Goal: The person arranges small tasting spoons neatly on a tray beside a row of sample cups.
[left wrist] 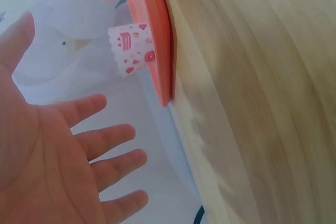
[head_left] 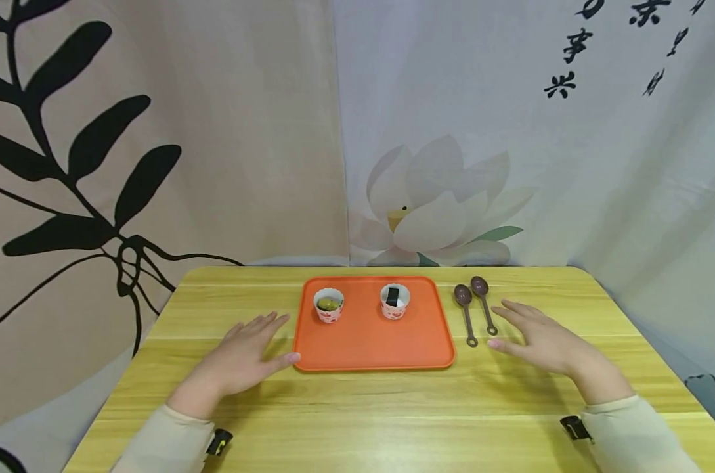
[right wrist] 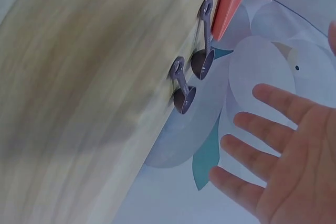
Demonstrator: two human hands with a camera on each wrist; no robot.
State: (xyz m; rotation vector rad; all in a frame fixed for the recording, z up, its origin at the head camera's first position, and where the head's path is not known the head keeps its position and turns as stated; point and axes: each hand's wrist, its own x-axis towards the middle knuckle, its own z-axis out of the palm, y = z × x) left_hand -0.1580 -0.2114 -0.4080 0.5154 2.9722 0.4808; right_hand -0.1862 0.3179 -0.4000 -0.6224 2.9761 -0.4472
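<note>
An orange tray (head_left: 369, 348) lies on the table with two patterned paper cups on it. The left cup (head_left: 329, 314) has something green inside; the right cup (head_left: 394, 310) shows a white and black item. To the tray's right lie two brown measuring spoons, one (head_left: 463, 297) nearer the tray, the other (head_left: 480, 287) beside it. My left hand (head_left: 239, 358) is held over the table by the tray's left edge, fingers spread and holding nothing. Beside the spoons hovers my right hand (head_left: 543, 341), its palm bare and fingers extended in the right wrist view.
A wood-grain table (head_left: 369, 420) reaches back to a hanging cloth (head_left: 262, 131) printed with leaves, a lotus and characters. Dark bands sit at both sleeve cuffs. Part of a black cord-like thing (head_left: 2, 454) shows at the lower left.
</note>
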